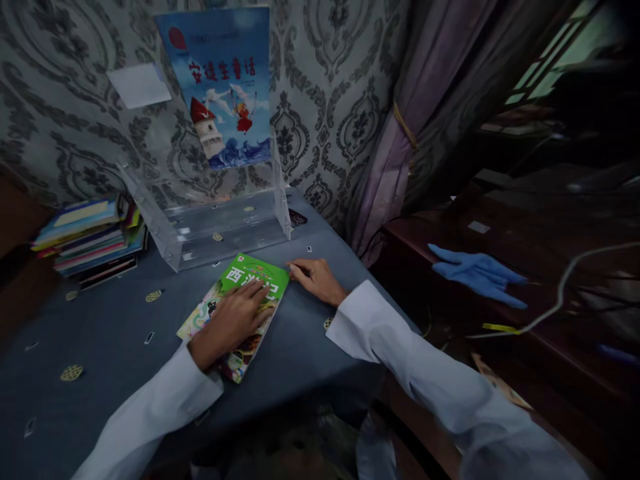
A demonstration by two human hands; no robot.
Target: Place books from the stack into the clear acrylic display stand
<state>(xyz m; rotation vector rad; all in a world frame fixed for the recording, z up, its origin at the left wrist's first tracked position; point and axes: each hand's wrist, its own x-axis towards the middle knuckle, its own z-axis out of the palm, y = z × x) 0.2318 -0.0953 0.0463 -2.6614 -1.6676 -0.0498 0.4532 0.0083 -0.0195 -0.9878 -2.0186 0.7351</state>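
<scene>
A green-topped picture book (277, 272) with white Chinese characters on its cover lies at a slant on the grey-blue tablecloth. Flat across its cover rests my left hand (235, 320), fingers stretched out, hiding part of the title and picture. At the book's upper right corner, my right hand (317, 280) is closed, thumb and forefinger pinched on the corner. Just beyond the book stands a clear acrylic rack (230, 247). A blue book (233, 60) with red characters, a tower and a figure in red stands upright at the rack's back.
Several stacked books (95, 233) lie left of the rack. Dark-framed glasses (299, 217) are by its right side. A white card (140, 85) is against the patterned wall covering. On the right, a dark red table (425, 230) holds a blue glove (477, 273) and a pale cable (560, 293).
</scene>
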